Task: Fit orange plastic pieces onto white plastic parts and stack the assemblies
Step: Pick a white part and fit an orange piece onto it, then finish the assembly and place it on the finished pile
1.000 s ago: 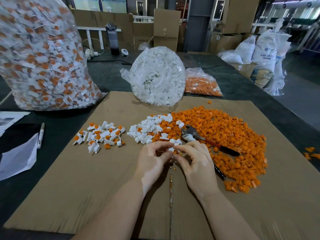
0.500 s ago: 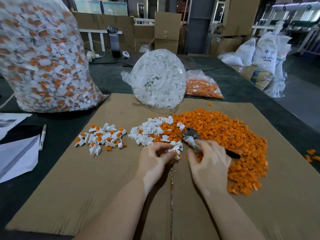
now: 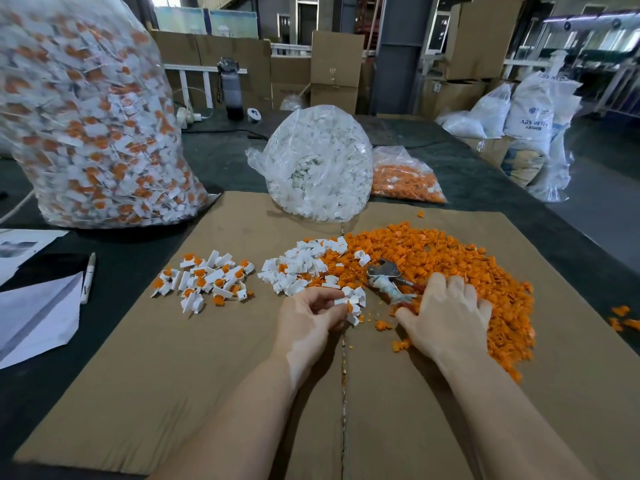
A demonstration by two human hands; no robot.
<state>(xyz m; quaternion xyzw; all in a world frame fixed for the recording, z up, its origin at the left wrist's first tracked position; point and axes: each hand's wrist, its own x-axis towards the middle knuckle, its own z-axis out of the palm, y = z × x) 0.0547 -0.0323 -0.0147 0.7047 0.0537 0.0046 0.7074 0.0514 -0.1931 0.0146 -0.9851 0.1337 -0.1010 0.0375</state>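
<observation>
Right hand (image 3: 446,317) flat on orange pieces (image 3: 450,258)

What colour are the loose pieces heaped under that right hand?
Orange: the loose pile under the right hand, clearest in the head view.

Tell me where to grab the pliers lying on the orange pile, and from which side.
Take the pliers by the handles, coming from the near right, where the right hand already rests. Their metal head points away and to the left, and the handles run back toward that hand, partly hidden under it. The orange pieces beneath are loose, so lift rather than drag.
</observation>
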